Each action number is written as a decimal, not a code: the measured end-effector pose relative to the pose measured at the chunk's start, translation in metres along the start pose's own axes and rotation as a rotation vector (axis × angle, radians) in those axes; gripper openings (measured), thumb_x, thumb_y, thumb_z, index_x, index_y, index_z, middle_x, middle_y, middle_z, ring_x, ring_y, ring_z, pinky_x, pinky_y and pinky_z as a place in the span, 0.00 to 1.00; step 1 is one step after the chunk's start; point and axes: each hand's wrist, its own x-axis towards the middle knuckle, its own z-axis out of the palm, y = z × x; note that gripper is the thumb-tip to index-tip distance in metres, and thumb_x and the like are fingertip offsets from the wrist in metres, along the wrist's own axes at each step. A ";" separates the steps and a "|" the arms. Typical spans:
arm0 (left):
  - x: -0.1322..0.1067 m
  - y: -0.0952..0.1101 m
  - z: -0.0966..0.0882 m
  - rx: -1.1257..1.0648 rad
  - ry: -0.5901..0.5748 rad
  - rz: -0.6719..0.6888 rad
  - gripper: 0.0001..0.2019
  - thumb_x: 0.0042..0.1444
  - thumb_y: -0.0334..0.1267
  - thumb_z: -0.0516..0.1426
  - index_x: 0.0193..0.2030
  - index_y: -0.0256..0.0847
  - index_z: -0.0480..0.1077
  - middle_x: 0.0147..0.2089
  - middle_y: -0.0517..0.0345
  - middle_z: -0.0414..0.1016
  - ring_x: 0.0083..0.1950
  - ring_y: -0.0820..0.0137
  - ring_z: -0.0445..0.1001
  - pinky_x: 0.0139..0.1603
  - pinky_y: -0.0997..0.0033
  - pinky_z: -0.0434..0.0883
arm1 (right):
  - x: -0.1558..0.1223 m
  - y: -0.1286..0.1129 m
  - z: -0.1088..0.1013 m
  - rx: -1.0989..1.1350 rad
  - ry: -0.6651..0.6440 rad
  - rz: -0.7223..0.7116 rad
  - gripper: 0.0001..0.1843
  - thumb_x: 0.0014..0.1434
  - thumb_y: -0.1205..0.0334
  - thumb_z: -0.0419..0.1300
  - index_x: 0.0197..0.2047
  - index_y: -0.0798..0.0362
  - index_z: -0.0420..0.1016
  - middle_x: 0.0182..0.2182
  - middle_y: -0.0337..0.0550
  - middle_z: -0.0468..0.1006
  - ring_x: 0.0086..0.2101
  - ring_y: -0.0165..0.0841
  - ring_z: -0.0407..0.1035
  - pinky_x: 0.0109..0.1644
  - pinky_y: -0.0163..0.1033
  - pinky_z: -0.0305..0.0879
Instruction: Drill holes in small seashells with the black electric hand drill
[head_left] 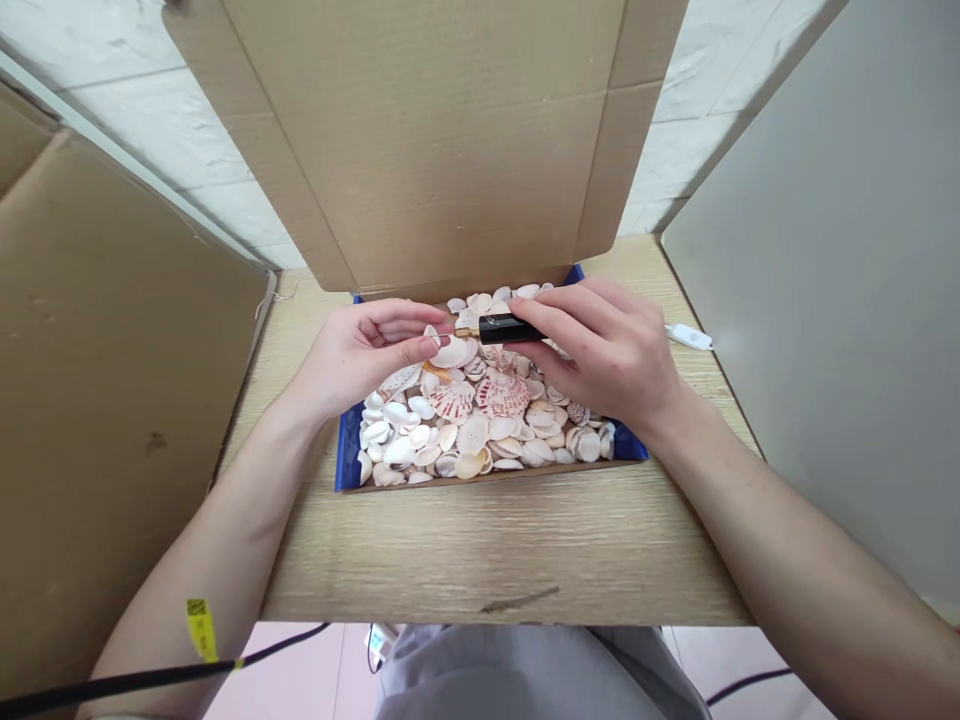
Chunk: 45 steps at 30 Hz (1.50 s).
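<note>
My right hand is closed round a small black hand drill with a brass-coloured chuck. The drill points left, and its thin bit reaches the small white seashell pinched in my left hand. Whether the bit has gone into the shell is too small to tell. Both hands are above a shallow cardboard box with blue sides, filled with white and cream seashells. Two red-speckled scallop shells lie near its middle, and a few shells show rows of tiny dark dots.
The box's tall cardboard lid stands raised at the back. Cardboard walls the left and a grey panel the right. A white inline switch lies on the wooden table. A black cable crosses in front of my left forearm.
</note>
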 end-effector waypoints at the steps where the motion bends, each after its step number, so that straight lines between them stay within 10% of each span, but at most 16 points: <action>1: 0.000 0.000 0.000 0.006 0.000 0.003 0.12 0.50 0.40 0.67 0.43 0.45 0.80 0.43 0.55 0.83 0.45 0.67 0.81 0.45 0.73 0.77 | 0.000 0.000 0.000 -0.009 0.015 -0.010 0.14 0.65 0.56 0.56 0.50 0.53 0.73 0.40 0.43 0.80 0.36 0.33 0.70 0.38 0.39 0.66; 45: -0.001 0.000 0.001 0.287 -0.008 0.070 0.12 0.51 0.41 0.65 0.44 0.50 0.80 0.43 0.59 0.83 0.42 0.67 0.80 0.44 0.71 0.76 | -0.002 0.001 0.005 0.303 -0.293 0.207 0.15 0.64 0.50 0.56 0.43 0.52 0.76 0.35 0.41 0.80 0.33 0.33 0.73 0.33 0.35 0.60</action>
